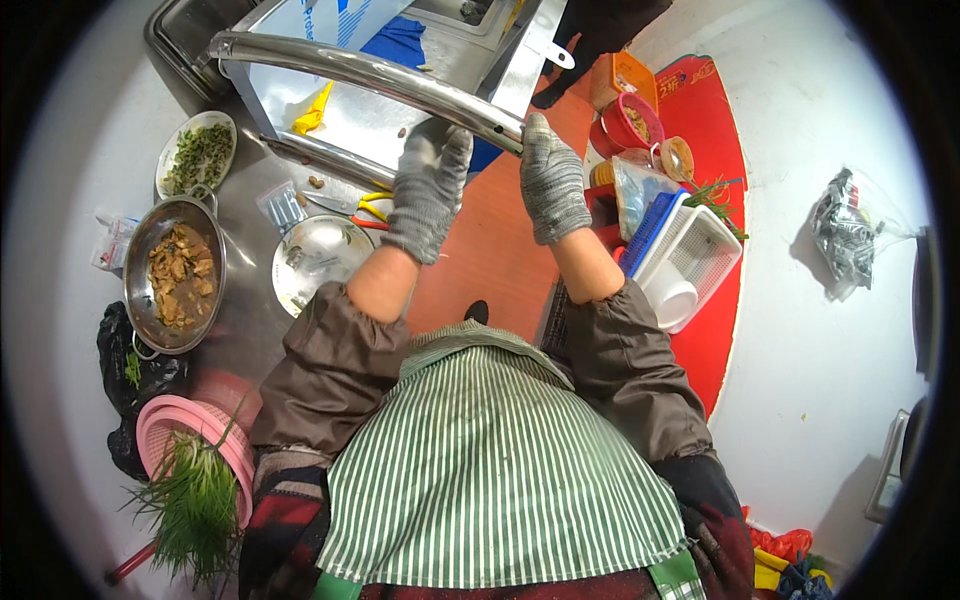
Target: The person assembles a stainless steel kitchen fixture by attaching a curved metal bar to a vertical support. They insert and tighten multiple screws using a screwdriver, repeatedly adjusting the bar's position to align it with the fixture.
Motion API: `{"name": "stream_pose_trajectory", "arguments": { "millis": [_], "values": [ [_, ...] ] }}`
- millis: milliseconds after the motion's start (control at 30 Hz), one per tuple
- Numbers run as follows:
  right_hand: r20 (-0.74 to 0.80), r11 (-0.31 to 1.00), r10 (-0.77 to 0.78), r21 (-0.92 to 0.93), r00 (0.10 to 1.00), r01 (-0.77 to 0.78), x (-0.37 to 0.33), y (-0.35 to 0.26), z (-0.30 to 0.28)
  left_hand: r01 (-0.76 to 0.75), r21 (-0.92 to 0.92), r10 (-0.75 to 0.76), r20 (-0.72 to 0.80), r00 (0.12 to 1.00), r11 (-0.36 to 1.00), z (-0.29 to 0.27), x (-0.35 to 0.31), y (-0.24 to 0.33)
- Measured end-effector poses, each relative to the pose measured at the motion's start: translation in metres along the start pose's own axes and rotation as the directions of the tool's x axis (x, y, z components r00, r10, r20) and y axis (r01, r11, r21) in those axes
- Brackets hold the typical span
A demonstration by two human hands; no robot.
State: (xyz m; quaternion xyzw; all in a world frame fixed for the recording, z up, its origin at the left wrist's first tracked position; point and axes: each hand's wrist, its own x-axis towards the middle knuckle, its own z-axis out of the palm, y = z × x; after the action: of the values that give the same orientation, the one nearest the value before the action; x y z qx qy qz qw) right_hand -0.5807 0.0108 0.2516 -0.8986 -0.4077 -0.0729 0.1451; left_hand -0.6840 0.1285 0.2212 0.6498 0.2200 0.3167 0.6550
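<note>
A long, shiny metal tube (370, 78) slants across in front of me, from the upper left down to my hands. My right hand (556, 185), in a grey knit glove, is closed around its right end, thumb on top. My left hand (430, 190), in a matching glove, is just below the tube near that end. Its fingers are blurred and partly under the tube, so their grip is unclear. A second metal tube (325, 158) runs below the first, beside a metal panel with printed film (325, 28).
Yellow-handled pliers (345, 203), a red-handled tool (370, 223) and a plate (318, 262) lie left of my left hand. Farther left are a steel pan of food (140, 290) and a pink basket (165, 410) of greens. White baskets (700, 255) stand on a red surface (715, 350) at right.
</note>
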Motion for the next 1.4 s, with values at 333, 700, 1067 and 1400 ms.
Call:
{"name": "stream_pose_trajectory", "arguments": {
  "millis": [333, 700, 1067, 1400],
  "values": [
    [-0.025, 0.972, 0.162, -0.169, 0.986, -0.164, 0.003, -0.017, -0.001, 0.105, -0.199, -0.051, 0.259, 0.965, 0.974, 0.009, 0.028, -0.02],
    [-0.057, 0.985, 0.158, -0.058, 0.986, -0.162, 0.004, -0.017, -0.003, 0.222, -0.205, -0.124, 0.405, 0.906, 0.953, -0.004, 0.033, -0.012],
    [-0.03, 0.962, 0.24, 0.141, 0.97, -0.234, 0.004, -0.018, -0.003, 0.236, -0.234, -0.128, 0.399, 0.908, 0.943, -0.002, 0.034, -0.014],
    [-0.297, 0.985, -0.167, -0.083, 0.94, 0.148, 0.005, -0.009, 0.024, 0.287, -0.257, -0.162, 0.415, 0.895, 0.923, 0.0, 0.035, -0.016]
  ]
}}
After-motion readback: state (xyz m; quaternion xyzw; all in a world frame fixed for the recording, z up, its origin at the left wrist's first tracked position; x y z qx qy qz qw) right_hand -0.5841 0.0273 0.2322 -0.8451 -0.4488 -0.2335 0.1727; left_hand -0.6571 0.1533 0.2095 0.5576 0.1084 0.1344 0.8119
